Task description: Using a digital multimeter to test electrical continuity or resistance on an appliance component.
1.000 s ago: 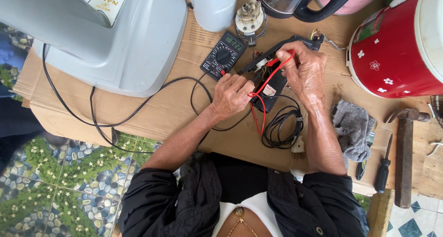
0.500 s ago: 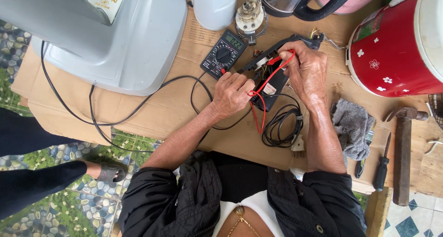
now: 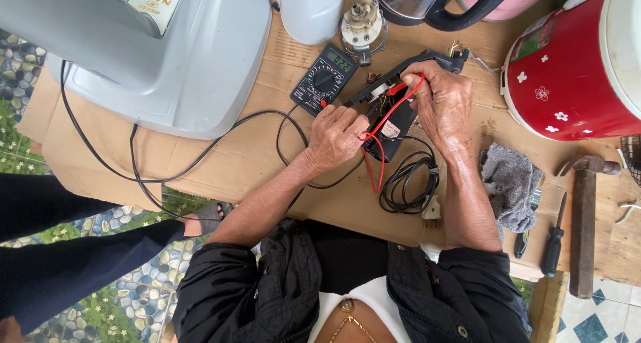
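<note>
A black digital multimeter (image 3: 324, 80) lies on the cardboard-covered table (image 3: 254, 156). Right of it sits an opened black device (image 3: 390, 116) with a coiled black cord (image 3: 408, 180). My left hand (image 3: 337, 137) is closed around a probe pressed to the device's left side, beside the red lead (image 3: 384, 126). My right hand (image 3: 441, 101) pinches the red probe at the device's upper end. The probe tips are hidden by my fingers.
A large grey appliance (image 3: 153, 56) fills the upper left. A red flowered cooker (image 3: 574, 69) stands at right. A grey rag (image 3: 511, 183), hammer (image 3: 584, 223) and screwdriver (image 3: 554, 239) lie lower right. Another person's dark-clad leg (image 3: 80, 249) is at left.
Another person's leg and sandalled foot have come in at the lower left beside the table. My hands have stayed on the probes at the black device.
</note>
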